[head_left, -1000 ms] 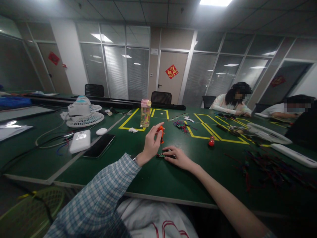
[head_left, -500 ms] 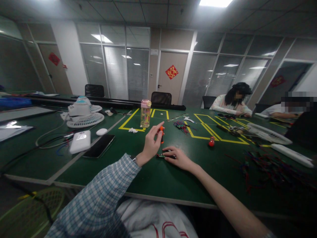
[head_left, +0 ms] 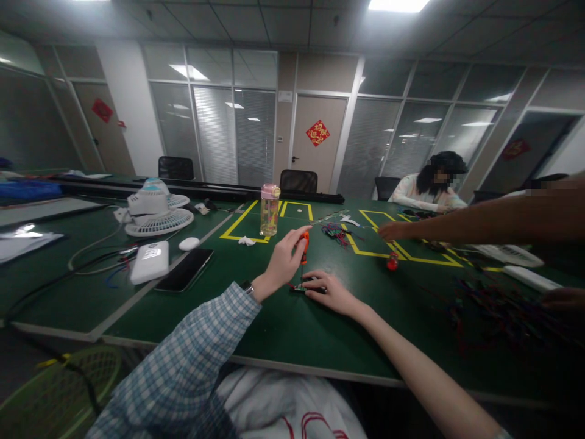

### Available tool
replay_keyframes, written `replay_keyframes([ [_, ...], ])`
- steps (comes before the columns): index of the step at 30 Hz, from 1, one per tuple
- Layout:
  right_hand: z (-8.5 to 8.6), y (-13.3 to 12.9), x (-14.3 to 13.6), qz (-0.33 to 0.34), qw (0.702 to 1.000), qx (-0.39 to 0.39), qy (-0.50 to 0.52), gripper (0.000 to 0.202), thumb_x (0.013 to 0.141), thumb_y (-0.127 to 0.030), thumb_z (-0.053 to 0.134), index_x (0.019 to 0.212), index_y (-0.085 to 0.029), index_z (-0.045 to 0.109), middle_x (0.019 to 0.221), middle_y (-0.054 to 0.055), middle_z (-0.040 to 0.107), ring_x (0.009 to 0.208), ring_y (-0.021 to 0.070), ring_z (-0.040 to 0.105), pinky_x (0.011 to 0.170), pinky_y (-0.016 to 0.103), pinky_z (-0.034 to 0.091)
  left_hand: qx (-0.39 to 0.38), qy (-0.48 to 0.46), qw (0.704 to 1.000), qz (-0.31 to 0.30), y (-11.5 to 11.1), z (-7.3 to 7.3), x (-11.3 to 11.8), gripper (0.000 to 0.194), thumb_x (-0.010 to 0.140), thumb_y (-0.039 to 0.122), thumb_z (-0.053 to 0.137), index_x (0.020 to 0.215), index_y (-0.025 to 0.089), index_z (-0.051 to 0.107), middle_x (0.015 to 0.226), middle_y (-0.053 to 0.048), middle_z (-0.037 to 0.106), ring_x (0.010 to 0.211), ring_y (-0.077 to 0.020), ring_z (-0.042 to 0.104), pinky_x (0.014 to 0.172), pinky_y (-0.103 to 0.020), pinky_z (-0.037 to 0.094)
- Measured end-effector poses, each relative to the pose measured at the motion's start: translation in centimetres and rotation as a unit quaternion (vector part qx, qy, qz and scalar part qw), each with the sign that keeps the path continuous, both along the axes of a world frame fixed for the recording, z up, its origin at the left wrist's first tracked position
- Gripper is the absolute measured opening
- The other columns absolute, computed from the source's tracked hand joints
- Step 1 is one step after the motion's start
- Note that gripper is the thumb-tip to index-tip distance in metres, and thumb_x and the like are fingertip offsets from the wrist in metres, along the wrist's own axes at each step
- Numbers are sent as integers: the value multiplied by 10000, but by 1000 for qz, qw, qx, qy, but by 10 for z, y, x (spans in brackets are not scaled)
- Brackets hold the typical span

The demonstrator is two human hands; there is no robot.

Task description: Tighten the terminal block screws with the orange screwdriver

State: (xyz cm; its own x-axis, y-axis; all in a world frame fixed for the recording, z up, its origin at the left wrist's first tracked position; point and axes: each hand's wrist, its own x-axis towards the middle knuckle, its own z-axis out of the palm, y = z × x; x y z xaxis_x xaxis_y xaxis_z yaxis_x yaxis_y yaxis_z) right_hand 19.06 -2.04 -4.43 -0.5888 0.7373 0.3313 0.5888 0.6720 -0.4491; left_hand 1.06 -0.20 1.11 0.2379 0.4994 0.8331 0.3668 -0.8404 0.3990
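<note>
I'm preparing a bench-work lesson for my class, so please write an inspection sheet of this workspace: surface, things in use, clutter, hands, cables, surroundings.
Surface: green table, marked with yellow tape
Things in use: orange-handled screwdriver, its shaft pointing down at a small board; contact cannot be told
Clutter: bottle, white fan, phone
Hands: left hand holds the screwdriver; right hand is at the board
Cables: wire bundle beyond the hands, larger wire tangle at right
Surroundings: seated person; another person's arm extends over the table from the right
</note>
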Motion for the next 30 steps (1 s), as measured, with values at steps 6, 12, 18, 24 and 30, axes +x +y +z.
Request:
replay_keyframes([
  [6,-2,1,1,-5,1000,-6,2,253,870,-277,571,1076,-231,711,1208,94,612,1087,236,577,970,379,431,90,197,976,23,10,27,-8,297,903,335,519,1142,158,521,1023,-69,637,907,-185,619,786,-296,495],
  [12,-2,1,0,-8,1000,-1,2,247,865,-274,577,1069,-241,712,1201,87,619,1097,231,571,978,374,423,265,373,880,124,12,46,-9,309,935,389,432,947,105,553,767,-70,605,718,-198,587,624,-295,439],
  [18,-3,1,0,-11,1000,-1,6,236,855,-260,588,1047,-224,721,1199,93,617,1097,232,570,974,366,423,328,375,856,137,0,43,-5,247,957,187,310,988,93,537,788,-74,583,722,-187,553,639,-305,407],
  [24,-1,1,0,-11,1000,-2,1,234,856,-265,587,1043,-224,722,1194,91,616,1086,235,575,970,371,428,311,388,861,106,-7,47,-1,253,951,157,296,1008,95,535,860,-93,589,786,-195,557,701,-314,415],
  [30,0,0,0,-12,1000,-5,0,237,866,-276,579,1054,-236,717,1201,88,613,1095,234,568,977,378,424,271,385,873,124,-7,51,-1,215,950,178,327,955,121,535,815,-75,579,762,-197,552,679,-311,390],
])
